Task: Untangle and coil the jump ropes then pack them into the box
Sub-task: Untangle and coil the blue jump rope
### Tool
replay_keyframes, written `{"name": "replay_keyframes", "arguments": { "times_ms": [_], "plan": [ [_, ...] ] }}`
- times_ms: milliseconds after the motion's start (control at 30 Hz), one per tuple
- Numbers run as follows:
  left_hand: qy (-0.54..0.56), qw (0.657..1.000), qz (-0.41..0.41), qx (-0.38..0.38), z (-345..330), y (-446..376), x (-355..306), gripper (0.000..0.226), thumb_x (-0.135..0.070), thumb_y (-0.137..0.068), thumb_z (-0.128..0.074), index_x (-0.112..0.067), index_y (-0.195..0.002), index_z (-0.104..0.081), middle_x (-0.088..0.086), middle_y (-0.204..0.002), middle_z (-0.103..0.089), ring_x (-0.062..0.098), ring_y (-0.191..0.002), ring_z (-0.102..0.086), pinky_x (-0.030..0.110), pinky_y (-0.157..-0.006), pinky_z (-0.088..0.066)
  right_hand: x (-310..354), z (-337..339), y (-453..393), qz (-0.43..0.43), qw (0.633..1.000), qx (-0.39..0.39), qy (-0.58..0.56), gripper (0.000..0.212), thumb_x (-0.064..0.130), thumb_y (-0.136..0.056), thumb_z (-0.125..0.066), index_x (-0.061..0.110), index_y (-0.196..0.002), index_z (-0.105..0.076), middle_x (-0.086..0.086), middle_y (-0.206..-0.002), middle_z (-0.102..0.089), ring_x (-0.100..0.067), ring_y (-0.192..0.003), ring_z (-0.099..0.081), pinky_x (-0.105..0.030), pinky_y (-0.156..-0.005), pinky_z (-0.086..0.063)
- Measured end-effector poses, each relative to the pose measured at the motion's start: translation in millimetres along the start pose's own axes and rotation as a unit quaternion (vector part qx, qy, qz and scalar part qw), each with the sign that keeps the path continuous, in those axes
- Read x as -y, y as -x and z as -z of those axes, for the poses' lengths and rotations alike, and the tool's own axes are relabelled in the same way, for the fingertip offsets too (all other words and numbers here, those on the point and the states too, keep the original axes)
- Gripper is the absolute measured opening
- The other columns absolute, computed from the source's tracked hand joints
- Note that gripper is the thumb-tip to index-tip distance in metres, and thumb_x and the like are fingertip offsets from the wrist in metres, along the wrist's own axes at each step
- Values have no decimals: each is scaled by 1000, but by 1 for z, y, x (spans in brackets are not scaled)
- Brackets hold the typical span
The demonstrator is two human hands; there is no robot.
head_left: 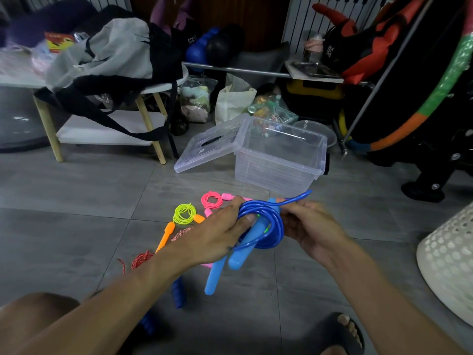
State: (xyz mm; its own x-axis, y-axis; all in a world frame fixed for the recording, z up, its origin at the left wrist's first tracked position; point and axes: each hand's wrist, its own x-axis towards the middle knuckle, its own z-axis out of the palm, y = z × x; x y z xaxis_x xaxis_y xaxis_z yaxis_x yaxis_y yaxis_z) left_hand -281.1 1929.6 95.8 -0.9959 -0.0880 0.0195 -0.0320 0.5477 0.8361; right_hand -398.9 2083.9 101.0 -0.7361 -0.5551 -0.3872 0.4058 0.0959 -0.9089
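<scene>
Coiling is partly done: at centre frame the left hand point(217, 237) grips a blue jump rope point(263, 226) wound into loops, thumb pressed on the coil, its two light-blue handles hanging below. The right hand point(311, 226) pinches the rope's loose tail between its fingers point(294, 207), apparently finishing the wrap. Just beyond the hands, a yellow-green rope with orange handles point(184, 213) and a pink rope point(212, 200) lie already coiled on the grey tiled floor point(76, 190). A red-and-white cord point(143, 258) at lower left looks uncoiled. Nothing seems packed: the clear plastic box point(279, 160), above centre, appears empty, with its lid point(207, 147) leaning beside it. Cluttered storage fills the frame's top, with a white low counter point(107, 129) at upper left.
</scene>
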Motion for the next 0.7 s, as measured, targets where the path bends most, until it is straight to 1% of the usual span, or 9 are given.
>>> {"name": "replay_keyframes", "arguments": {
  "times_ms": [67,167,233,267,367,433,500,600,700],
  "plan": [
    [30,999,13,10,0,0,-1,19,-30,-100,-40,-26,-82,-40,-11,-71,-43,1,-63,-42,18,-65,-39,-1,0,1,-15,1000,-7,-7,17,10,-89,-59,-1,-100,-66,-14,-82,-67,-19,-63,-64,-26,-57,-54],
    [37,998,29,36,-3,1,1,18,-33,-100,-39,-21,-90,-47,-11,-75,-44,-1,-65,-41,19,-70,-38,0,0,5,-2,1000,-10,24,10,10,-88,-60,3,-93,-66,-7,-72,-69,-15,-58,-63,-24,-55,-53],
    [32,998,28,40,-4,1,1,21,-35,-100,-39,-17,-98,-49,-9,-78,-47,-2,-68,-44,22,-73,-41,1,0,4,23,998,-48,34,5,10,-88,-63,6,-89,-66,-4,-66,-68,-12,-54,-61,-22,-53,-51],
    [24,998,31,43,-4,2,0,21,-35,-100,-39,-17,-99,-48,-9,-78,-47,-1,-68,-45,25,-74,-44,3,1,3,41,995,-79,37,3,11,-88,-64,8,-88,-65,-4,-66,-68,-12,-54,-60,-22,-53,-51],
    [-28,996,54,63,-4,5,-5,23,-38,-100,-36,-16,-100,-42,-3,-77,-49,13,-71,-56,38,-72,-55,8,14,-1,84,986,-144,23,5,14,-89,-63,10,-87,-63,-7,-73,-66,-13,-58,-61,-24,-55,-52],
    [-63,994,58,67,-5,6,-7,25,-38,-100,-35,-14,-103,-41,4,-84,-54,21,-77,-62,43,-72,-55,9,17,-1,78,986,-146,13,6,16,-90,-64,10,-89,-61,-11,-77,-64,-16,-60,-61,-26,-57,-52],
    [-73,994,51,60,-7,6,-8,25,-37,-100,-35,-13,-104,-41,8,-85,-55,23,-78,-62,44,-71,-55,8,17,-3,56,988,-142,19,9,16,-89,-64,8,-91,-61,-12,-76,-63,-16,-58,-60,-27,-55,-51],
    [-45,997,36,52,-8,5,-10,24,-35,-101,-35,-13,-105,-43,1,-74,-51,21,-71,-59,42,-69,-55,8,14,-5,24,987,-160,-6,8,15,-90,-62,8,-87,-61,-10,-67,-62,-16,-52,-59,-25,-48,-50],
    [3,998,26,51,-8,4,-10,25,-33,-101,-36,-12,-108,-46,-1,-73,-48,11,-64,-49,40,-72,-51,12,15,-7,-6,982,-185,-40,10,15,-90,-61,9,-82,-63,-7,-57,-61,-14,-44,-56,-23,-44,-49]
  ]
}}
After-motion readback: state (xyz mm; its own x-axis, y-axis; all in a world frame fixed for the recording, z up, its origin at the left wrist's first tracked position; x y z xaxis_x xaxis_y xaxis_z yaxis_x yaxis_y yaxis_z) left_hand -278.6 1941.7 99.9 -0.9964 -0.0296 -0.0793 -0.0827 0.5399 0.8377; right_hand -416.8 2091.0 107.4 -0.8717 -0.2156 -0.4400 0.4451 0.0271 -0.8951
